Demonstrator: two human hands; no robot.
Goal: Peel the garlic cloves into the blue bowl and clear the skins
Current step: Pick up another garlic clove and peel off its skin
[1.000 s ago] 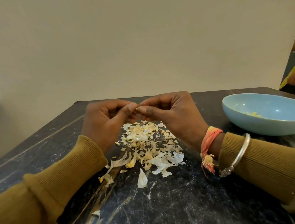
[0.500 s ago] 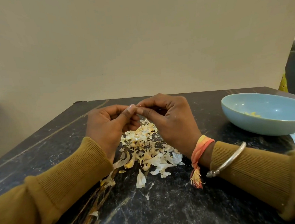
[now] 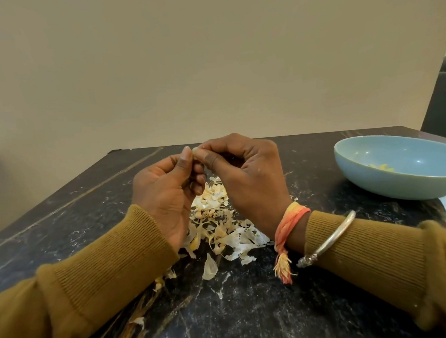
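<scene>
My left hand (image 3: 165, 194) and my right hand (image 3: 246, 177) meet above the middle of the dark table, fingertips pinched together on a small pale garlic clove (image 3: 195, 150). Only a sliver of the clove shows between the thumbs. Under and between the hands lies a loose pile of white and yellowish garlic skins (image 3: 221, 230). The blue bowl (image 3: 393, 182) stands on the table at the right, apart from my hands, with a few yellowish peeled pieces (image 3: 382, 167) at its bottom.
The black marble table (image 3: 254, 313) ends at a far edge close to a plain beige wall. Stray skin flakes lie toward the near left (image 3: 139, 320). A dark chair back (image 3: 445, 98) stands behind the table's right corner.
Both hands have lifted a little from the skin pile while staying pinched together on the clove. The person seen at the right edge one second ago is gone.
</scene>
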